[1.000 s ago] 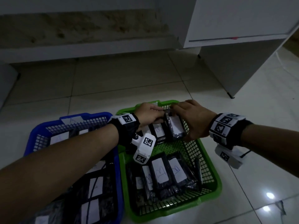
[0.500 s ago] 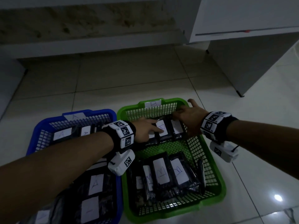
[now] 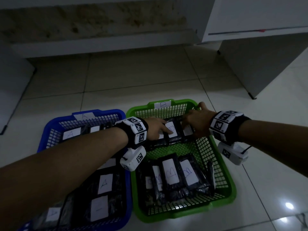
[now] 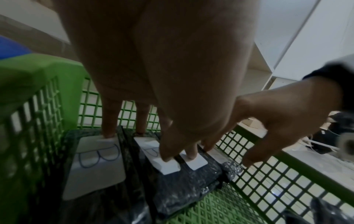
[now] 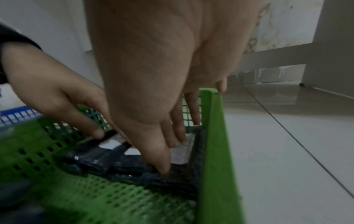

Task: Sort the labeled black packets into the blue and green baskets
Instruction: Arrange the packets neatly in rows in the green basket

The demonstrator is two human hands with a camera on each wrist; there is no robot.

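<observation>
**Far row of B packets being squared up in the green basket**

Head view: Two baskets are seen side by side on the tiled floor. The blue basket, tagged A, is filled with A-labelled packets. The green basket, tagged B, is loaded with a near row of B-labelled packets and a far row. Both hands are laid on the far row: the left hand on its left part, the right hand on its right part. No packet is seen outside the baskets.

Left wrist view: The left hand's fingers are held straight, tips pressed on the white labels of the far packets. Nothing is gripped.

Right wrist view: The right hand is extended flat, fingertips pressed on the packet just beside the green wall. Nothing is clasped; the hand is released.

Judgement: The step in hand is taken to be the flattening of packets already placed. Sorting is judged near its end, or finished. Next, both hands are to be lifted clear without the row being dragged, and any remaining packets are to be looked for out of frame.
</observation>
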